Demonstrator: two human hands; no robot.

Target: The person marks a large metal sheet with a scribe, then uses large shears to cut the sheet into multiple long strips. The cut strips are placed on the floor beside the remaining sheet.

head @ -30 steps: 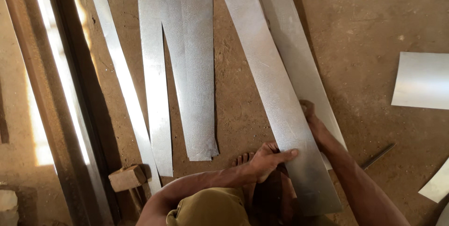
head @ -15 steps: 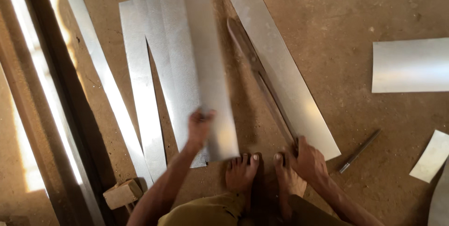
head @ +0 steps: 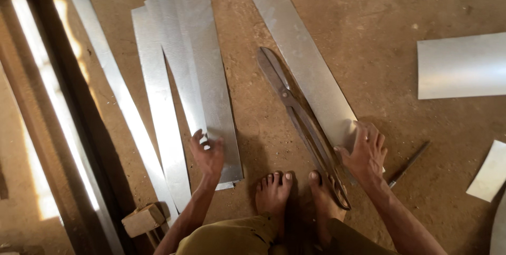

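Observation:
My left hand (head: pixel 208 155) hovers with fingers apart over the near end of a stack of long metal strips (head: pixel 203 70) lying on the dirt floor. My right hand (head: pixel 365 152) rests flat, fingers spread, on the near end of a single metal strip (head: pixel 303 60) to the right. Large metal shears (head: pixel 300 118) lie along that strip's left edge, their handles ending by my right foot (head: pixel 322 197). My left foot (head: pixel 273 194) stands between the two hands.
A thin metal strip (head: pixel 113 86) lies left of the stack, beside a dark wooden beam (head: pixel 63 102). A wooden block (head: pixel 143 219) sits at lower left. A metal sheet (head: pixel 461 66) and offcut (head: pixel 487 171) lie at right. A thin rod (head: pixel 408 164) lies near my right hand.
My left hand laid a strip on the stack and let it go. My right hand moved onto the near end of the right strip. The shears now lie in plain view.

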